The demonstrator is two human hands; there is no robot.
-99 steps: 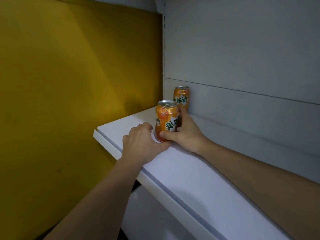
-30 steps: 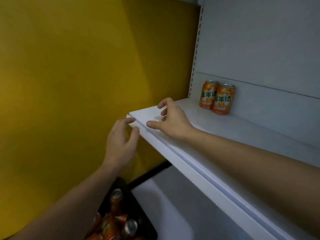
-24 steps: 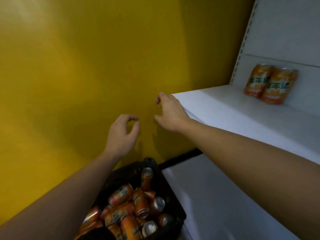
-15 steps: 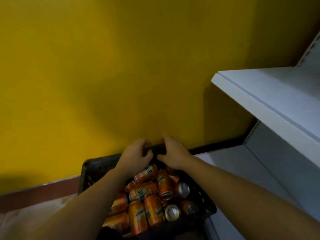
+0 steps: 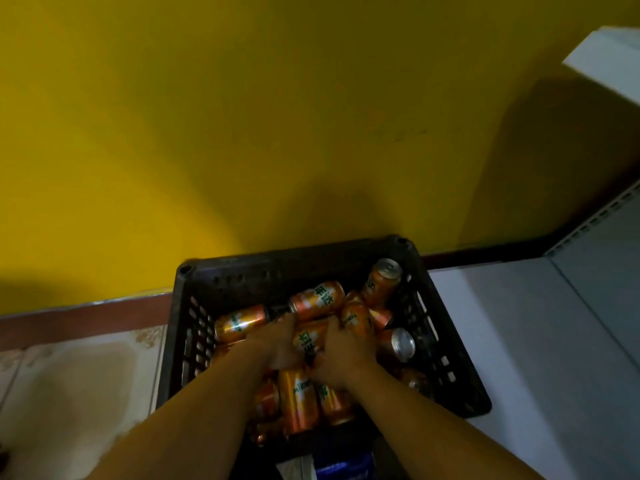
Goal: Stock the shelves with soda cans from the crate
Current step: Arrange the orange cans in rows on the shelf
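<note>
Soda cans (image 5: 239, 322) lie jumbled in black crate (image 5: 294, 268) on floor (image 5: 86, 375). Left hand (image 5: 277, 344) and right hand (image 5: 341, 355) flank one can (image 5: 309, 336); grip closure cannot be told. Judged: rigid, weighty, slick metal; take round mid-body.

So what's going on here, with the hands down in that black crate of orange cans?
A person is restocking soda. Both hands are down in the black crate, which stands by the yellow wall and holds a jumble of orange cans. The left hand and right hand flank one can lying in the middle; the right hand curls over it, the left's hold is unclear. Nothing is lifted out yet. A white shelf corner shows upper right.
</note>
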